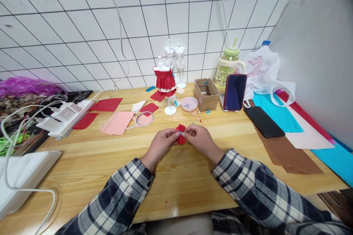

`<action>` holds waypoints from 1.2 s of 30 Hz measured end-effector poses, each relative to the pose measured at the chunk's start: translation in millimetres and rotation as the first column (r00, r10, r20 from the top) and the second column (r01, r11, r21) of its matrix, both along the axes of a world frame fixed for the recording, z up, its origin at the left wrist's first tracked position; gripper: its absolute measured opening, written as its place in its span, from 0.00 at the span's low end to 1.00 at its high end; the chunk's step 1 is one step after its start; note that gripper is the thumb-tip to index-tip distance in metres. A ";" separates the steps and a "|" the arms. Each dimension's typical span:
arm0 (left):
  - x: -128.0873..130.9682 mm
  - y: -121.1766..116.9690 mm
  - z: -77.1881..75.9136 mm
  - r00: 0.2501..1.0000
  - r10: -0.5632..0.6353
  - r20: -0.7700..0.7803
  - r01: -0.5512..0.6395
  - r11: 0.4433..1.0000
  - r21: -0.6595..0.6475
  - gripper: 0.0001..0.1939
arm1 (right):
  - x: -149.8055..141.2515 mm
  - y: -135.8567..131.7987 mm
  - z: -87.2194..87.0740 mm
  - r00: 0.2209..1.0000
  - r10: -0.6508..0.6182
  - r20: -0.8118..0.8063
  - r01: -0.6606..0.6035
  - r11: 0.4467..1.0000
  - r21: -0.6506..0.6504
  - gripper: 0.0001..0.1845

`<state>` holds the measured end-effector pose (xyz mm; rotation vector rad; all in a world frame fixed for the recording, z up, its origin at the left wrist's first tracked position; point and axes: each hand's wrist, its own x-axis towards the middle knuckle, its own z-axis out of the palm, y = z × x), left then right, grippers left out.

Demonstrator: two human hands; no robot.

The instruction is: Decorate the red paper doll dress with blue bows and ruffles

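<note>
A small gathered red bow (181, 138) with a bit of blue at its middle is held just above the table. My left hand (166, 139) pinches it from the left, thumb and fingertips closed on its centre. From the other side my right hand (199, 137) grips it the same way, both thumbs nearly meeting. Behind them stands a little white mannequin (170, 109) in a red ruffled dress (164, 80). A pink bowl of beads (189, 104) and a cardboard box (206, 95) sit beyond my right hand. Parts of the bow are hidden by my fingers.
Pink sheets (118, 123), red pieces (107, 104) and white hoops (145, 119) lie left. A power strip (68, 119) borders them. Right are a propped phone (234, 92), a drink jug (228, 68), a black phone (264, 121), brown material (292, 154) and a plastic bag (260, 68).
</note>
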<state>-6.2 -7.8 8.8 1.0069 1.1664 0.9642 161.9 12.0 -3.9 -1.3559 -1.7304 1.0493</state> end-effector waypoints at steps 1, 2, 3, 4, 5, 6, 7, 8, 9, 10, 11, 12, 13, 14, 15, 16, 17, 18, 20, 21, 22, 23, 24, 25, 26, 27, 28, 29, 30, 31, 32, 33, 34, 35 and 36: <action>-0.4 0.2 -0.4 1.000 -0.017 -0.021 0.017 1.000 0.013 0.15 | 0.2 -0.4 0.5 1.000 0.001 0.008 -0.001 1.000 0.005 0.09; -0.8 0.3 -0.8 0.998 -0.035 -0.056 0.036 0.999 0.030 0.15 | 0.4 -0.7 1.1 1.000 0.004 0.016 -0.004 1.000 0.009 0.09; -1.2 0.4 -1.1 0.994 -0.046 -0.100 0.052 0.997 0.050 0.15 | 0.6 -1.1 1.9 1.000 0.007 0.024 -0.008 1.000 0.013 0.09; -1.6 0.5 -1.4 0.988 -0.049 -0.145 0.060 0.996 0.069 0.15 | 0.9 -1.5 2.8 0.999 0.011 0.034 -0.011 1.000 0.021 0.09; -1.8 0.5 -1.7 0.983 -0.046 -0.176 0.061 0.995 0.083 0.15 | 1.0 -1.9 3.8 0.999 0.013 0.043 -0.014 0.999 0.033 0.09; -1.9 0.4 -1.9 0.981 -0.037 -0.188 0.055 0.995 0.089 0.15 | 1.1 -2.2 4.9 0.999 0.013 0.053 -0.016 0.999 0.049 0.08; -1.8 0.4 -2.0 0.983 -0.027 -0.181 0.043 0.995 0.087 0.15 | 1.2 -2.5 5.8 0.998 0.018 0.062 -0.022 0.998 0.065 0.08; -1.6 0.3 -2.1 0.987 -0.015 -0.160 0.027 0.997 0.076 0.16 | 1.1 -2.7 6.6 0.997 0.025 0.070 -0.030 0.997 0.077 0.07; -1.2 0.2 -2.0 0.992 0.001 -0.129 0.006 0.998 0.059 0.16 | 0.9 -2.9 7.1 0.997 0.032 0.075 -0.039 0.996 0.085 0.06; -0.8 0.0 -1.8 0.995 0.020 -0.095 -0.016 0.999 0.039 0.16 | 0.7 -3.0 7.3 0.996 0.039 0.079 -0.046 0.995 0.086 0.06; -0.3 -0.2 -1.4 0.997 0.037 -0.063 -0.036 0.999 0.020 0.17 | 0.4 -3.1 7.2 0.996 0.044 0.083 -0.051 0.995 0.083 0.06; 0.2 -0.4 -1.1 0.998 0.053 -0.038 -0.053 0.999 0.005 0.17 | 0.0 -3.0 6.8 0.995 0.044 0.086 -0.051 0.996 0.077 0.07; 0.5 -0.6 -0.8 0.998 0.065 -0.020 -0.065 0.998 -0.005 0.17 | -0.3 -3.0 6.3 0.995 0.042 0.089 -0.049 0.996 0.072 0.07; 0.8 -0.8 -0.6 0.998 0.069 -0.009 -0.069 0.998 -0.009 0.18 | -0.5 -2.9 5.8 0.995 0.040 0.092 -0.047 0.997 0.069 0.07; 0.9 -1.0 -0.7 0.998 0.065 -0.004 -0.065 0.998 -0.006 0.18 | -0.8 -2.9 5.3 0.995 0.044 0.095 -0.051 0.997 0.066 0.07; 1.0 -1.0 -1.1 0.998 0.056 -0.004 -0.056 0.998 0.000 0.18 | -0.9 -2.9 5.0 0.994 0.052 0.095 -0.059 0.996 0.065 0.07; 0.9 -0.9 -1.8 0.999 0.046 -0.005 -0.046 0.999 0.007 0.18 | -1.1 -2.9 5.1 0.993 0.065 0.095 -0.072 0.995 0.068 0.06; 0.7 -0.7 -2.6 0.999 0.037 -0.002 -0.037 0.999 0.012 0.18 | -1.2 -3.1 5.4 0.992 0.079 0.095 -0.086 0.993 0.076 0.06; 0.2 0.0 -4.2 0.999 0.027 0.022 -0.027 1.000 0.003 0.18 | -1.4 -3.7 6.9 0.989 0.105 0.100 -0.116 0.987 0.109 0.05; -0.1 0.4 -4.7 0.998 0.031 0.047 -0.030 0.999 -0.011 0.18 | -1.4 -4.0 7.9 0.988 0.116 0.103 -0.129 0.983 0.132 0.04; -0.5 0.7 -4.9 0.996 0.039 0.080 -0.037 0.999 -0.030 0.18 | -1.2 -4.3 8.9 0.986 0.126 0.107 -0.141 0.978 0.154 0.03; -0.8 1.0 -4.6 0.992 0.049 0.115 -0.044 0.998 -0.051 0.18 | -0.7 -4.3 9.7 0.985 0.135 0.111 -0.153 0.973 0.173 0.03; -1.3 1.1 -4.0 0.988 0.060 0.144 -0.050 0.996 -0.070 0.17 | 0.4 -4.0 10.3 0.984 0.139 0.110 -0.158 0.969 0.188 0.03; -1.8 1.0 -3.0 0.984 0.067 0.166 -0.054 0.995 -0.085 0.17 | 2.2 -3.1 10.5 0.985 0.136 0.107 -0.156 0.967 0.202 0.04; -2.4 0.8 -1.7 0.980 0.073 0.183 -0.056 0.994 -0.096 0.17 | 4.6 -1.7 10.3 0.988 0.117 0.103 -0.138 0.966 0.221 0.05; -2.9 0.5 -0.3 0.977 0.077 0.199 -0.057 0.993 -0.104 0.16 | 7.7 0.4 9.8 0.992 0.083 0.098 -0.105 0.964 0.244 0.06; -3.5 0.2 1.2 0.973 0.082 0.215 -0.059 0.992 -0.110 0.16 | 11.3 2.9 8.9 0.995 0.039 0.094 -0.063 0.960 0.272 0.09; -4.0 -0.1 2.7 0.969 0.088 0.232 -0.062 0.991 -0.116 0.15 | 15.0 5.6 7.9 0.996 -0.012 0.093 -0.017 0.953 0.302 0.12; -4.5 -0.3 3.9 0.964 0.095 0.248 -0.065 0.990 -0.124 0.15 | 18.3 8.2 7.0 0.993 -0.061 0.098 0.025 0.944 0.328 0.16; -4.8 -0.4 4.9 0.961 0.100 0.259 -0.067 0.989 -0.132 0.15 | 21.0 10.4 6.3 0.989 -0.102 0.107 0.059 0.936 0.348 0.20; -5.1 -0.5 5.7 0.959 0.103 0.262 -0.068 0.988 -0.140 0.16 | 22.7 11.7 6.1 0.985 -0.130 0.117 0.080 0.929 0.361 0.24; -5.3 -0.6 6.1 0.961 0.098 0.260 -0.062 0.988 -0.142 0.16 | 23.2 12.1 6.3 0.983 -0.136 0.126 0.080 0.925 0.371 0.26; -5.4 -0.6 6.3 0.963 0.083 0.255 -0.049 0.989 -0.137 0.15 | 22.5 11.4 7.1 0.984 -0.123 0.132 0.064 0.923 0.379 0.25; -5.5 -0.6 6.3 0.967 0.058 0.250 -0.028 0.992 -0.122 0.15 | 20.6 9.9 8.3 0.987 -0.093 0.131 0.036 0.922 0.384 0.23; -5.6 -0.7 6.1 0.969 0.031 0.247 -0.006 0.995 -0.103 0.14 | 17.9 7.7 9.8 0.991 -0.051 0.126 -0.002 0.921 0.389 0.20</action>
